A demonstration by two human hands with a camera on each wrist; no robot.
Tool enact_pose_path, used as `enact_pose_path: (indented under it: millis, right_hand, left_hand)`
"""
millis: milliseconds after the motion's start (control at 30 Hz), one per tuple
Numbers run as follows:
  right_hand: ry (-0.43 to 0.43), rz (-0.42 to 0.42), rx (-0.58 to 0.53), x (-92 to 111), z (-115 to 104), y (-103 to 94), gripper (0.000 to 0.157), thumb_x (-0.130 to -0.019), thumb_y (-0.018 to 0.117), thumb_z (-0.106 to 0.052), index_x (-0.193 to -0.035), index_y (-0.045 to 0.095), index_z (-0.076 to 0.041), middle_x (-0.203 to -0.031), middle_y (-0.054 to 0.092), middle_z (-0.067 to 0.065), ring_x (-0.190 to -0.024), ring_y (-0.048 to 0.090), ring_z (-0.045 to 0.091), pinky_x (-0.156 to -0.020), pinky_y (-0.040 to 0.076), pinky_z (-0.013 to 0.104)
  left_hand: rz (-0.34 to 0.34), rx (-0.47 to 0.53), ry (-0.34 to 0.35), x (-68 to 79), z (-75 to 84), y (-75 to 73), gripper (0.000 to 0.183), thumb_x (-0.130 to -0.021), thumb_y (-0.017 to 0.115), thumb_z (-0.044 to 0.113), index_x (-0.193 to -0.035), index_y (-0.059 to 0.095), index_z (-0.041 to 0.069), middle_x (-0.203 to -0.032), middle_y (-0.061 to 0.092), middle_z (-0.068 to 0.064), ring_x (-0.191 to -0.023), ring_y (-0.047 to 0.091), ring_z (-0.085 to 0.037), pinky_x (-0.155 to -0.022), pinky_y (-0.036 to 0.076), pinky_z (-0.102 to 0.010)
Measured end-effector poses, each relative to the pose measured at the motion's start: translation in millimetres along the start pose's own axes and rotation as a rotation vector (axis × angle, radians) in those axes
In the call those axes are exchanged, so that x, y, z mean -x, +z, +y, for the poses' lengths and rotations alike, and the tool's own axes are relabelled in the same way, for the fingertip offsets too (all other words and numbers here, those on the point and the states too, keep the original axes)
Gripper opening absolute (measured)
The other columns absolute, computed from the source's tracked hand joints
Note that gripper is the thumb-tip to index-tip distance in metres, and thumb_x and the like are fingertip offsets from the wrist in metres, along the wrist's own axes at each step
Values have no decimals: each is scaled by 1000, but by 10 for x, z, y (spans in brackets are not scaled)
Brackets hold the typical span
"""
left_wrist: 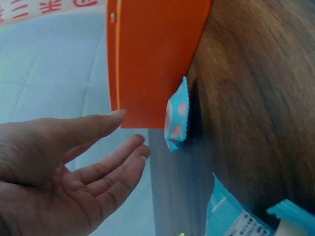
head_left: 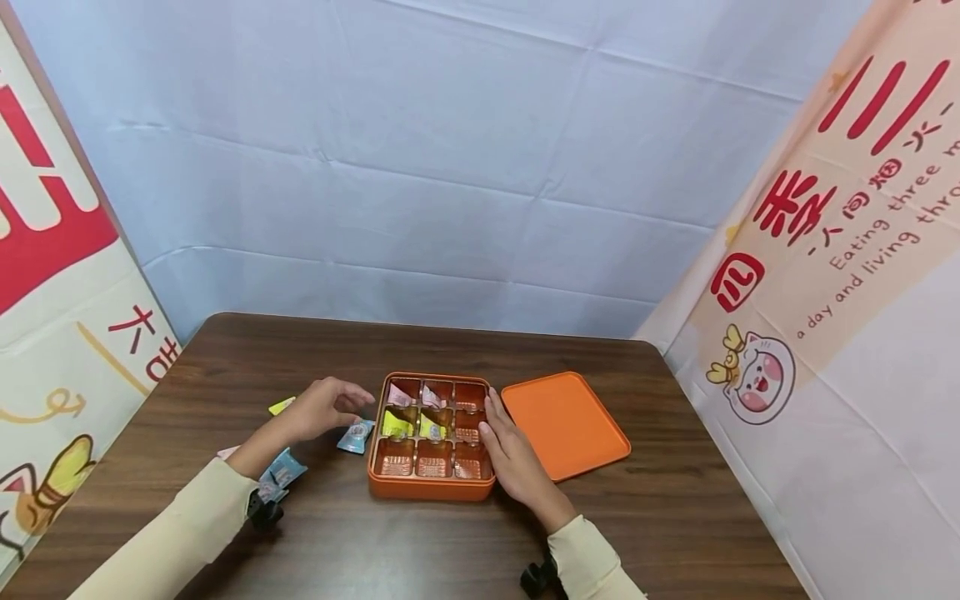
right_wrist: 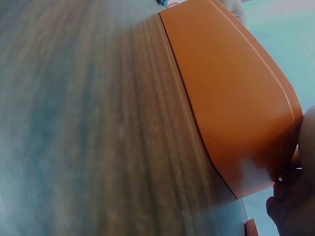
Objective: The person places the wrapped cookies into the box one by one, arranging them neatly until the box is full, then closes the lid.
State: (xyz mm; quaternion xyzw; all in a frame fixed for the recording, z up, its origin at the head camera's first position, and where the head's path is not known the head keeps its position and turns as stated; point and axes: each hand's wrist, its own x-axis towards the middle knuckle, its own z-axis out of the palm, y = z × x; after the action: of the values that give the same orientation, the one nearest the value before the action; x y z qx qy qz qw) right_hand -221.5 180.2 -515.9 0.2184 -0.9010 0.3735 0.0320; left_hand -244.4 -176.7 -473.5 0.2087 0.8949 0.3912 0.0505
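An orange box (head_left: 431, 488) with a divided tray stands at the middle of the table. Pink packets (head_left: 400, 395) lie in the left and middle compartments of its back row, yellow packets (head_left: 397, 425) in those of the middle row. Just left of the box, a blue candy packet (head_left: 356, 436) with pink dots rests on the wood. Over that packet hovers my left hand (head_left: 322, 410), thumb and fingers apart and holding nothing. My right hand (head_left: 516, 454) lies along the box's right side with fingers extended; the right wrist view shows it at the box's corner.
An orange lid (head_left: 566, 425) lies flat to the right of the box. More blue packets (head_left: 283, 469) and a yellow packet (head_left: 281, 406) are around my left forearm, partly covered by it. Pale cloth (head_left: 420, 167) hangs behind the table, with printed banners at both sides.
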Motion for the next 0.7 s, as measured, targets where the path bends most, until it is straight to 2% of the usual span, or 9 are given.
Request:
enact_pose_path:
  millis: [133, 367, 533, 700]
  right_hand:
    - [4, -1, 2, 2, -3, -5, 57, -112, 36, -36, -161, 24, -9, -168, 7, -7, -153, 17, 18, -121, 23, 51]
    - [9, -2, 1, 6, -7, -12, 59, -112, 35, -39, -161, 24, -9, -168, 7, -7, -153, 17, 18, -122, 23, 50]
    - [5, -5, 5, -3, -1, -25, 58, -112, 35, -39, -161, 23, -9, -168, 6, -7, -152, 17, 17, -122, 23, 50]
    - [2, -7, -6, -1, -4, -17, 57, -112, 36, -36, -161, 23, -9, -168, 6, -7, -152, 18, 18, -122, 24, 50]
  left_hand:
    - [-53, -18, -22, -6, -30, 12, 32, -87, 77, -2, -118, 72, -1, -112, 72, -17, -103, 68, -38, -84, 60, -46]
    - [-87, -27, -30, -39, -86, 32, 34, -85, 81, 2, -118, 72, -2, -112, 72, -18, -101, 68, -37, -83, 60, -47]
    - [-101, -46, -23, -59, -81, 48, 35, -82, 82, -2, -116, 74, 0, -112, 72, -15, -102, 66, -35, -84, 59, -46]
    - [-121, -69, -49, -66, -55, 66, 40, -76, 85, -7, -113, 76, 3, -112, 72, -11, -103, 64, -32, -84, 59, -46]
